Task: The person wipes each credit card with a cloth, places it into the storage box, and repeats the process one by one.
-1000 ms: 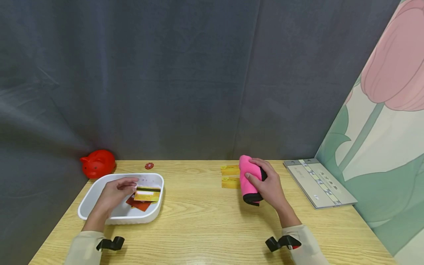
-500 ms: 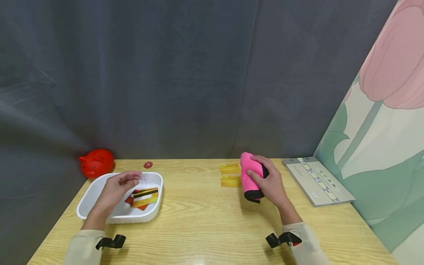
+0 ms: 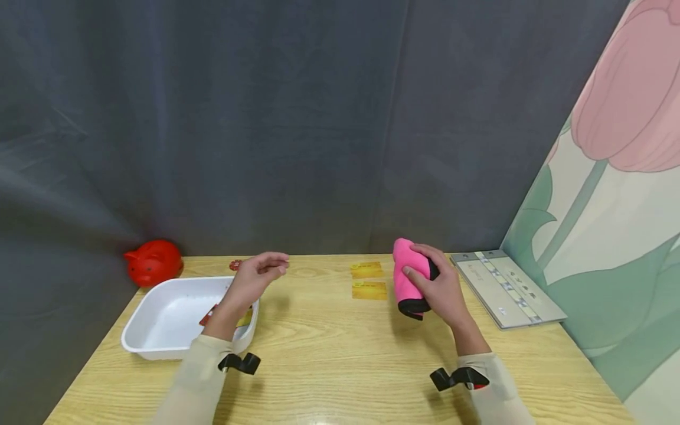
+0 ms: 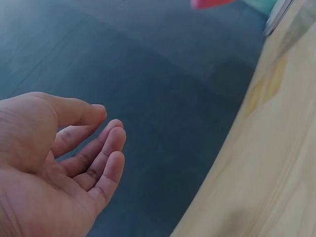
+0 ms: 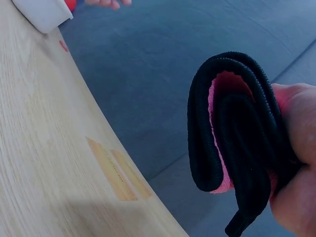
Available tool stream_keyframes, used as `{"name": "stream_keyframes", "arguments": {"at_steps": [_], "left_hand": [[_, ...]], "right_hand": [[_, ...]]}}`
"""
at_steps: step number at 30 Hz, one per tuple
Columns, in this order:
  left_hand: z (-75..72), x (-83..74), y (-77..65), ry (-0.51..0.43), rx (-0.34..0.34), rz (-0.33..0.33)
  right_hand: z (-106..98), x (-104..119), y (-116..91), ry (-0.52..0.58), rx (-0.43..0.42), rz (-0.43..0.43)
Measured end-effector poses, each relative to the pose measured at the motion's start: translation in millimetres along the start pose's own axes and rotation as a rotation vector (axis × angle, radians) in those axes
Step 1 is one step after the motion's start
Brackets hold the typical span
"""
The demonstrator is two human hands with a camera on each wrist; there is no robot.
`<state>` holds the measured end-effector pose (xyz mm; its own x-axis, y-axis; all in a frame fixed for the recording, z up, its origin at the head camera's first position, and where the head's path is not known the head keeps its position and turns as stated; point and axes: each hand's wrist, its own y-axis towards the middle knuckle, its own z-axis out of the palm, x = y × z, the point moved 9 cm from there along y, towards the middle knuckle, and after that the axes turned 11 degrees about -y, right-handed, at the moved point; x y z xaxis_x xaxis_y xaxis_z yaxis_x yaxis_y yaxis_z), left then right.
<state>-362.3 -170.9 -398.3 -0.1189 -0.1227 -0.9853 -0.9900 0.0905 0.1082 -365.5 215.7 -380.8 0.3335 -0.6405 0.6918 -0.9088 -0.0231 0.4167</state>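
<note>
My right hand (image 3: 442,288) grips a folded pink cloth with black edging (image 3: 408,274), held above the table's right side. In the right wrist view the folds of the cloth (image 5: 224,133) show end-on, with its black trim toward the camera. My left hand (image 3: 257,276) holds nothing; its fingers are loosely bent, as the left wrist view also shows. It hangs over the right rim of a white plastic tub (image 3: 159,321). Two yellow cards, a far one (image 3: 366,270) and a near one (image 3: 369,290), lie flat between the hands. My left forearm partly hides the red and yellow cards (image 3: 245,317) in the tub.
A red piggy bank (image 3: 154,263) stands behind the tub at the back left. A red poker chip (image 3: 235,265) lies near the table's back edge, partly covered by my left hand. A grey album-like book (image 3: 510,289) lies at the right, and a dark curtain (image 3: 319,130) hangs behind.
My left hand has moved right, from over the tub's cards to beyond its right rim. My right hand has shifted slightly right with the cloth, uncovering more of the two yellow cards.
</note>
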Motion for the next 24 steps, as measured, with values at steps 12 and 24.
{"name": "stream_keyframes", "arguments": {"at_steps": [12,24], "left_hand": [[115.1,28.2,35.7,-0.058,0.193,-0.026],[141.3,80.0,62.4,-0.035,0.212,-0.079]], "right_hand": [[-4,-4,1,0.0,-0.009,0.009],[-8,-3,0,0.025,-0.021,0.005]]}}
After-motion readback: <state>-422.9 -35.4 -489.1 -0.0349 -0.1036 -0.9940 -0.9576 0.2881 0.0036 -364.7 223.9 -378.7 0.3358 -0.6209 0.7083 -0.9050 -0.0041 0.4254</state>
